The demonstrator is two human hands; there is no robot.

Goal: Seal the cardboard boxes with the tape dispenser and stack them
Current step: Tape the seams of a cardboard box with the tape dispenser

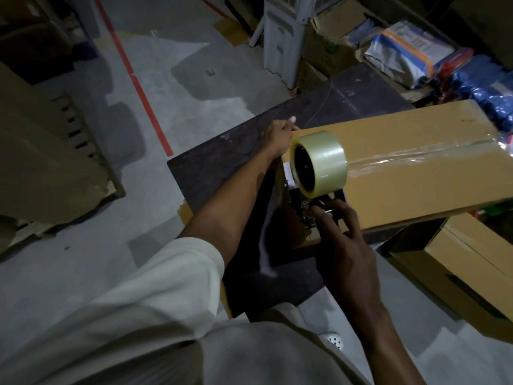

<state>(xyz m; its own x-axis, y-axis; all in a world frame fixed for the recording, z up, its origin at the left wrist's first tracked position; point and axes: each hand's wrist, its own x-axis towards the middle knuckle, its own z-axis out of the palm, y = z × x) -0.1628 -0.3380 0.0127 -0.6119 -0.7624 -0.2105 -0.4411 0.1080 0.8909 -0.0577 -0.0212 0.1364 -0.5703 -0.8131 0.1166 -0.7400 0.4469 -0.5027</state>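
Fingers (341, 209) of your right hand (347, 245) pinch the dispenser (319, 165); left hand (280, 138) grips the box (402, 179) end, a sound hold: stiff, probably light.

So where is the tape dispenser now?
Head view, right of centre: the tape dispenser is at the near end of the cardboard box, in the right hand.

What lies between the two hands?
Head view: the clear tape roll on the tape dispenser, at the cardboard box end, between left hand and right hand.

Right hand (342, 245) holds tape dispenser (319, 166); left hand (279, 138) grips cardboard box (410, 187).
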